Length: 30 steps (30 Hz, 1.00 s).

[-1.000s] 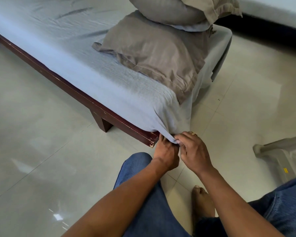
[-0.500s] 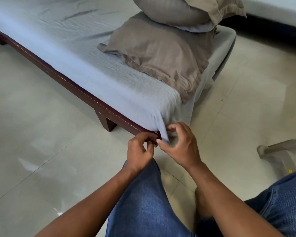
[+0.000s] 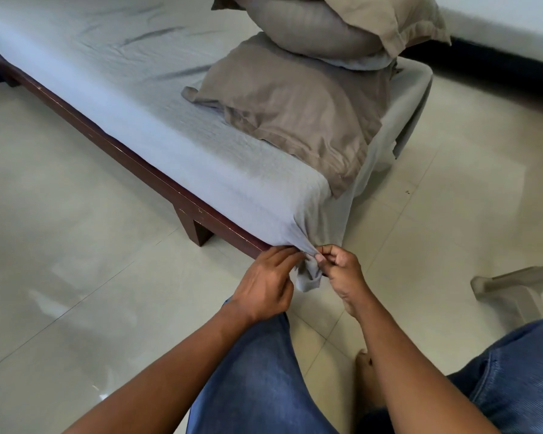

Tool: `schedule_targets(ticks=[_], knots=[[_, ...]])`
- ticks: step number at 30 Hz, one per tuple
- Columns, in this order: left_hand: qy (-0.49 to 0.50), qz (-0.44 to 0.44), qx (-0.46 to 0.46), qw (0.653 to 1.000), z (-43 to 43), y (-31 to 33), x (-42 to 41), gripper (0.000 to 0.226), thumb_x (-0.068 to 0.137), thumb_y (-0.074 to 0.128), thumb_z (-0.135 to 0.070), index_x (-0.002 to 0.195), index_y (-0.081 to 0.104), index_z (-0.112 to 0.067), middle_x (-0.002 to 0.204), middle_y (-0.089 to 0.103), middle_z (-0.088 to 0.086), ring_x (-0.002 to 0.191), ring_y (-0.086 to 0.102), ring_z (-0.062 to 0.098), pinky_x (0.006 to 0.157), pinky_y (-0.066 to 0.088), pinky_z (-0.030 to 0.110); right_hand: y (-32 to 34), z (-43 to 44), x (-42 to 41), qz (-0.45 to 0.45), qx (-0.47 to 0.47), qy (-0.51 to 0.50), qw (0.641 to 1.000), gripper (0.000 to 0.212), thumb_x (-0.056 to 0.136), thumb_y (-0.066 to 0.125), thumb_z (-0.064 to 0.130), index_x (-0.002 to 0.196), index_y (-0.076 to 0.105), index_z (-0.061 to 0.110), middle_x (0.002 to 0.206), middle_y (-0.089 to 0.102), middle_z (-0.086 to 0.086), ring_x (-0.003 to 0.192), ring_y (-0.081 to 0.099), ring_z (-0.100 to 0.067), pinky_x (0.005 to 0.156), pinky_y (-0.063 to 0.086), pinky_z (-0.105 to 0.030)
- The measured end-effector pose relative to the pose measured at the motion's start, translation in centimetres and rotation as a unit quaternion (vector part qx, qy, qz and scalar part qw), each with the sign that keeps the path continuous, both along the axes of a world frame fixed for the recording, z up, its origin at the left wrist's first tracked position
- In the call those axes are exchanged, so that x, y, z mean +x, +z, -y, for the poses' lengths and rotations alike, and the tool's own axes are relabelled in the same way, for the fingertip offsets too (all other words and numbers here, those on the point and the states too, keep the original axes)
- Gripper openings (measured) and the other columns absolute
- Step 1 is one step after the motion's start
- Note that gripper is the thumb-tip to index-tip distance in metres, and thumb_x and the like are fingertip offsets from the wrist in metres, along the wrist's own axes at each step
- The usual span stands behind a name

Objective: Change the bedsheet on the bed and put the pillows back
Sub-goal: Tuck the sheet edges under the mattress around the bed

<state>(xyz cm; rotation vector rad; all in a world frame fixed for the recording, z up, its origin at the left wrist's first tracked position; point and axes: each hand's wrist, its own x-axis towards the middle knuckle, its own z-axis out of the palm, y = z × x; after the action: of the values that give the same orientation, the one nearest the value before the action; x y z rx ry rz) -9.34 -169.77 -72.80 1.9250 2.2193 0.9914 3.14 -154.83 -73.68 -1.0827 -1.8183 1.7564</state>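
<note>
A light grey bedsheet (image 3: pixel 132 98) covers the mattress on a low dark wooden bed frame (image 3: pixel 145 170). Two taupe pillows lie stacked at the near end, the lower pillow (image 3: pixel 298 104) flat and the upper pillow (image 3: pixel 336 23) on top of it. At the bed's near corner the sheet is gathered into a bunched tail (image 3: pixel 308 274) that hangs below the frame. My left hand (image 3: pixel 267 283) grips the bunch from the left. My right hand (image 3: pixel 342 270) pinches it from the right with curled fingers.
Glossy cream floor tiles (image 3: pixel 76 292) surround the bed. A grey plastic chair leg (image 3: pixel 514 283) stands at the right edge. My jeans-clad knees (image 3: pixel 257 380) and a bare foot (image 3: pixel 364 364) are at the bottom. A white wall with dark skirting (image 3: pixel 499 67) runs behind.
The sheet corner has been drawn out from the frame into a longer gathered tail. Both hands have closed in on it, and the view has shifted slightly.
</note>
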Motion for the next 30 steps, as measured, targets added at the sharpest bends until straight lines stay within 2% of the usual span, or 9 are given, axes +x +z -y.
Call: schedule_targets(ticks=[4, 7, 10, 12, 15, 20, 23, 27, 30], knots=[[-0.015, -0.016, -0.007, 1.0, -0.7, -0.3, 0.1, 0.059, 0.072, 0.052, 0.0, 0.13, 0.061, -0.006, 0.127, 0.066, 0.008, 0.118, 0.059, 0.023, 0.106, 0.046, 0.029, 0.3, -1.0, -0.2, 0.016, -0.033, 0.041, 0.999, 0.011, 0.098, 0.064, 0.007, 0.099, 0.074, 0.011, 0.088, 0.079, -0.001, 0.087, 0.072, -0.018, 0.083, 0.059, -0.03], [0.073, 0.089, 0.082, 0.99, -0.6, -0.2, 0.6, 0.041, 0.076, 0.053, 0.003, 0.112, 0.069, -0.011, 0.105, 0.072, -0.002, 0.096, 0.067, 0.015, 0.086, 0.055, 0.031, 0.5, -1.2, 0.9, 0.012, 0.045, 0.002, 0.999, 0.005, 0.095, 0.07, 0.008, 0.096, 0.074, 0.011, 0.089, 0.078, -0.003, 0.084, 0.072, -0.014, 0.084, 0.058, -0.034], [0.188, 0.443, 0.14, 0.865, -1.2, 0.5, 1.7, 0.038, 0.087, 0.048, 0.011, 0.106, 0.075, -0.008, 0.099, 0.077, -0.002, 0.089, 0.073, 0.015, 0.077, 0.058, 0.031, 1.9, -0.7, 2.6, 0.005, 0.17, -0.045, 0.984, 0.007, 0.09, 0.075, 0.007, 0.093, 0.076, 0.013, 0.088, 0.077, 0.004, 0.083, 0.072, -0.007, 0.076, 0.054, -0.02], [0.167, 0.586, 0.128, 0.783, -2.0, 0.8, 2.3, 0.037, 0.092, 0.046, 0.009, 0.11, 0.075, -0.004, 0.107, 0.077, 0.005, 0.097, 0.072, 0.018, 0.081, 0.055, 0.029, 3.1, 0.0, 3.3, 0.019, 0.239, -0.013, 0.971, 0.01, 0.089, 0.075, 0.005, 0.09, 0.076, 0.014, 0.087, 0.075, 0.01, 0.083, 0.07, -0.005, 0.073, 0.053, -0.016], [0.088, 0.633, 0.085, 0.764, -3.3, 0.9, 3.5, 0.037, 0.087, 0.048, -0.017, 0.11, 0.069, 0.002, 0.112, 0.071, 0.01, 0.108, 0.063, 0.025, 0.099, 0.05, 0.036, 3.7, 1.2, 3.8, 0.022, 0.347, 0.079, 0.934, 0.014, 0.087, 0.074, 0.002, 0.086, 0.072, 0.016, 0.087, 0.069, 0.014, 0.085, 0.066, -0.008, 0.074, 0.054, -0.027], [0.084, 0.7, 0.074, 0.706, -3.9, 0.6, 2.9, 0.027, 0.062, 0.065, -0.023, 0.076, 0.054, -0.003, 0.074, 0.04, 0.013, 0.072, 0.042, 0.021, 0.069, 0.036, 0.035, 2.3, 3.4, 2.6, 0.075, 0.481, 0.113, 0.866, 0.015, 0.088, 0.067, 0.007, 0.089, 0.07, 0.021, 0.088, 0.06, 0.01, 0.085, 0.058, -0.017, 0.071, 0.05, -0.036], [0.114, 0.666, 0.039, 0.736, -3.0, 0.6, 1.6, 0.013, 0.073, 0.066, -0.015, 0.062, 0.059, -0.012, 0.063, 0.047, 0.009, 0.064, 0.048, 0.018, 0.064, 0.042, 0.037, 1.4, 4.1, 0.9, 0.096, 0.508, 0.122, 0.848, 0.01, 0.089, 0.068, 0.01, 0.091, 0.071, 0.019, 0.085, 0.059, 0.005, 0.083, 0.058, -0.021, 0.068, 0.051, -0.038], [0.225, 0.408, 0.042, 0.884, -1.6, 0.1, 0.5, 0.021, 0.087, 0.072, -0.028, 0.072, 0.072, -0.012, 0.064, 0.07, 0.002, 0.063, 0.067, 0.015, 0.067, 0.059, 0.043, 0.8, 4.6, -0.7, 0.101, 0.525, 0.128, 0.835, 0.011, 0.092, 0.062, 0.018, 0.088, 0.071, 0.013, 0.084, 0.061, 0.002, 0.081, 0.059, -0.023, 0.066, 0.053, -0.039], [0.255, 0.279, 0.072, 0.923, -1.1, 0.4, 0.4, 0.009, 0.087, 0.071, -0.022, 0.079, 0.075, -0.02, 0.068, 0.071, -0.007, 0.065, 0.069, 0.011, 0.063, 0.058, 0.036, 0.6, 4.8, -1.4, 0.112, 0.536, 0.138, 0.825, 0.007, 0.085, 0.072, 0.011, 0.078, 0.07, 0.011, 0.083, 0.061, 0.0, 0.08, 0.058, -0.022, 0.065, 0.054, -0.038]])
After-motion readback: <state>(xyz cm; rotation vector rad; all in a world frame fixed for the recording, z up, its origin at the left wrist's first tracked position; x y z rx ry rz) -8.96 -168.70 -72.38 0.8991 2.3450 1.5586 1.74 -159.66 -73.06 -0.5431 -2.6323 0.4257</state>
